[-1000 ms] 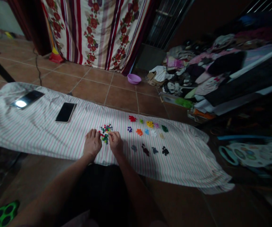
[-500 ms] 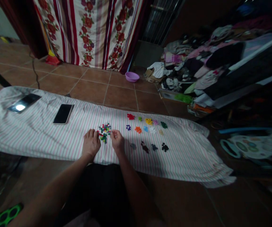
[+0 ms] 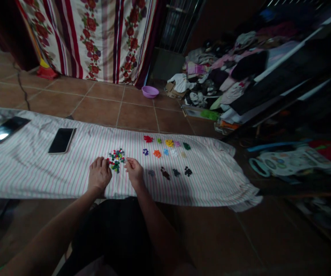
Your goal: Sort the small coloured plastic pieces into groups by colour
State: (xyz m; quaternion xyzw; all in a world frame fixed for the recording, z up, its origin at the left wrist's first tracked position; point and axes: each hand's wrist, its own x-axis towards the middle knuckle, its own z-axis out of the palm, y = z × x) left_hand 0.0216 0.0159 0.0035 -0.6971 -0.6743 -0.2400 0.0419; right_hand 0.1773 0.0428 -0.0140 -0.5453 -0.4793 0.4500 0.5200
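A mixed pile of small coloured pieces (image 3: 116, 159) lies on the striped cloth (image 3: 79, 172). My left hand (image 3: 99, 173) rests flat on the cloth at the pile's left edge, palm down. At the right edge, my right hand (image 3: 135, 170) has its thumb and fingers pinched together; whatever they hold is too small to name. Farther right lie single-colour groups in rows, among them red pieces (image 3: 148, 139), yellow pieces (image 3: 169, 143), orange pieces (image 3: 157, 153), dark blue pieces (image 3: 145, 152), brown pieces (image 3: 165, 173) and black pieces (image 3: 188, 171).
On the cloth's left part lie a dark phone (image 3: 62, 140) and a shiny tablet-like device (image 3: 6, 129). Beyond are a purple basin (image 3: 150, 91) on the tiled floor, a floral curtain (image 3: 102, 42) and heaped clothes (image 3: 219, 69).
The whole view has shifted, so the cloth and its contents appear farther left. Both hands remain beside the mixed pile, in nearly the same poses.
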